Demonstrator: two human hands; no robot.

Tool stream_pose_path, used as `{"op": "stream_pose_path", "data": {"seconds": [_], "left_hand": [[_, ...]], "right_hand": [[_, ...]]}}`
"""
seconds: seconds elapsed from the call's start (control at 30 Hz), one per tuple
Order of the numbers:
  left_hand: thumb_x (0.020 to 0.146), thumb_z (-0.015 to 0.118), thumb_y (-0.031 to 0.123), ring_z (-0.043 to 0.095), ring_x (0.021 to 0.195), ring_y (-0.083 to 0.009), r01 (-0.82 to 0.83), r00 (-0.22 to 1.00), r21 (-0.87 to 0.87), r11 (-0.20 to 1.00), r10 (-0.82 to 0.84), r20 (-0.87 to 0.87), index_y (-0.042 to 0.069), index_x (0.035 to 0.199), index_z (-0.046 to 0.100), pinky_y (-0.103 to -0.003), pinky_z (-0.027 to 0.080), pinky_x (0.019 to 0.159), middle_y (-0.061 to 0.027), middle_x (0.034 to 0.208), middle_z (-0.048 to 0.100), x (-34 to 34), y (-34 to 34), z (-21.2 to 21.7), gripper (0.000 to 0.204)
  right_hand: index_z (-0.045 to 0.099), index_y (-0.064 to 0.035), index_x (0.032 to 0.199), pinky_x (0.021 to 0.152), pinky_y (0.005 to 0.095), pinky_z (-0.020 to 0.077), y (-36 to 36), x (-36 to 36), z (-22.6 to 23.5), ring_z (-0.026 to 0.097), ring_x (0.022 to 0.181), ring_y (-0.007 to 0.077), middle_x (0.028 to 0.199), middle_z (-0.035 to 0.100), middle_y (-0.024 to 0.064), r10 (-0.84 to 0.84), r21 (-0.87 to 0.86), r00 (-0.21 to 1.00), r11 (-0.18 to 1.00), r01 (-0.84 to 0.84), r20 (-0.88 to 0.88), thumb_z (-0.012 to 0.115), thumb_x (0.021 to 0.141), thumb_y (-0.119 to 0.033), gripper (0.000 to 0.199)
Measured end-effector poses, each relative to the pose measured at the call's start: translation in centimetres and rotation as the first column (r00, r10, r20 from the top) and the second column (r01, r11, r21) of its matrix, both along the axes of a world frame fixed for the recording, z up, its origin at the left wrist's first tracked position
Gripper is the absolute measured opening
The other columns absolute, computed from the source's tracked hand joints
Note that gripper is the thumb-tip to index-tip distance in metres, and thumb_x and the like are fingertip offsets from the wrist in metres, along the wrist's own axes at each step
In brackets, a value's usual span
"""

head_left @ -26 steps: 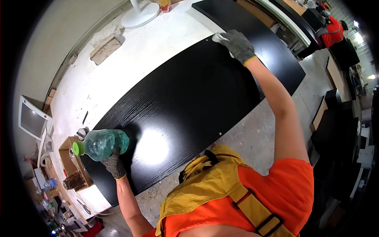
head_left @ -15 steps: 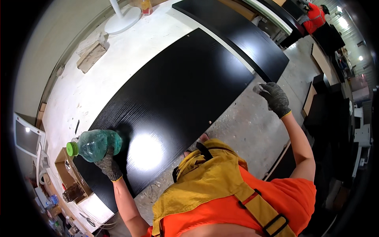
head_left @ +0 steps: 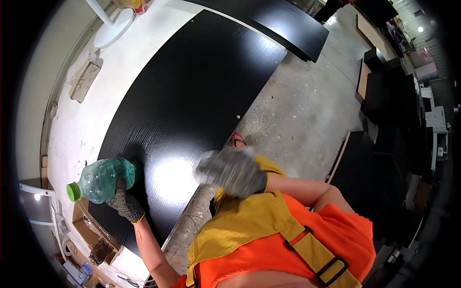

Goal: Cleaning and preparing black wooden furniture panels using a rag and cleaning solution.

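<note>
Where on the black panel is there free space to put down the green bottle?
Most of the black panel is bare, from the left hand with the green bottle up to the far end. The white bench strip beside it holds only a wooden block. Crowded: the boxes near the left hand.

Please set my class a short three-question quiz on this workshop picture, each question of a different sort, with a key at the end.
1. True or false: the left hand holds a green plastic bottle with its cap on.
2. Multiple choice: what does the bottle hover over? A) a red bucket B) the near end of a black panel C) a stack of bricks
3. Short answer: where is the gloved right hand, and how does it look in the picture?

Key
1. True; the cap is green and in place.
2. B
3. It is close in front of the yellow apron, at the near edge of the panel, blurred; whether it holds anything cannot be told.
</note>
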State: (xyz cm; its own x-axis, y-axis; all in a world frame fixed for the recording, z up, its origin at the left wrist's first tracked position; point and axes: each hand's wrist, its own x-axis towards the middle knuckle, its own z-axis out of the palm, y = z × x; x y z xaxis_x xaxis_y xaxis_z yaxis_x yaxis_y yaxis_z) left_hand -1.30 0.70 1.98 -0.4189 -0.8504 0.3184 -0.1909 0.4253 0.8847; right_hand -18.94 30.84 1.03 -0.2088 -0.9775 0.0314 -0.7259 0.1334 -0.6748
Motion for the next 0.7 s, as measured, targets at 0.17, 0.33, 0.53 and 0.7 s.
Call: {"op": "stream_pose_path", "data": {"seconds": [0.17,0.33,0.53,0.7], "left_hand": [[0.082,0.075,0.021,0.058,0.102,-0.0269,-0.025,0.998,-0.015,1.000,0.024,-0.059,-0.006,0.118,0.060,-0.039,0.048,0.091,-0.0154,0.115,0.064,-0.1,0.0,-0.1,0.048],[0.084,0.071,0.020,0.059,0.101,-0.0259,-0.031,0.999,0.014,0.999,0.030,0.013,-0.006,0.118,0.060,-0.037,0.048,0.091,-0.0145,0.114,0.064,-0.2,0.0,-0.2,0.043],[0.082,0.069,0.009,0.059,0.100,-0.0236,-0.043,0.995,0.028,0.999,0.040,0.093,-0.003,0.116,0.062,-0.036,0.047,0.091,-0.0107,0.110,0.065,0.1,0.2,0.3,0.037],[0.076,0.078,0.015,0.058,0.104,-0.0257,-0.083,0.996,-0.012,0.996,0.083,-0.008,0.000,0.124,0.056,-0.039,0.047,0.093,-0.0120,0.118,0.062,-0.6,-0.6,-0.9,0.055]], "right_hand": [[0.058,-0.0137,0.126,0.103,0.0409,0.0434,1.3,-6.6,-1.9,0.056,0.118,0.0241,0.129,0.057,0.0078,-0.390,-0.394,0.825,0.891,0.226,-0.409,0.054,0.091,-0.021,0.036],[0.069,-0.0289,0.111,0.085,0.0344,0.0495,10.1,-27.8,0.2,0.060,0.095,0.0216,0.111,0.066,0.0038,-0.336,-0.109,0.245,0.761,0.639,-0.909,0.056,0.088,-0.024,0.026],[0.064,-0.0201,0.123,0.095,0.0382,0.0452,8.1,-32.2,3.2,0.057,0.109,0.0294,0.120,0.063,0.0104,-0.758,-0.262,0.550,0.644,0.719,-0.351,0.056,0.091,-0.022,0.033],[0.066,-0.0148,0.115,0.086,0.0403,0.0482,-3.3,-26.6,1.9,0.060,0.094,0.0290,0.108,0.065,0.0075,-0.399,-0.347,0.447,0.917,0.197,-0.801,0.056,0.092,-0.024,0.026]]}}
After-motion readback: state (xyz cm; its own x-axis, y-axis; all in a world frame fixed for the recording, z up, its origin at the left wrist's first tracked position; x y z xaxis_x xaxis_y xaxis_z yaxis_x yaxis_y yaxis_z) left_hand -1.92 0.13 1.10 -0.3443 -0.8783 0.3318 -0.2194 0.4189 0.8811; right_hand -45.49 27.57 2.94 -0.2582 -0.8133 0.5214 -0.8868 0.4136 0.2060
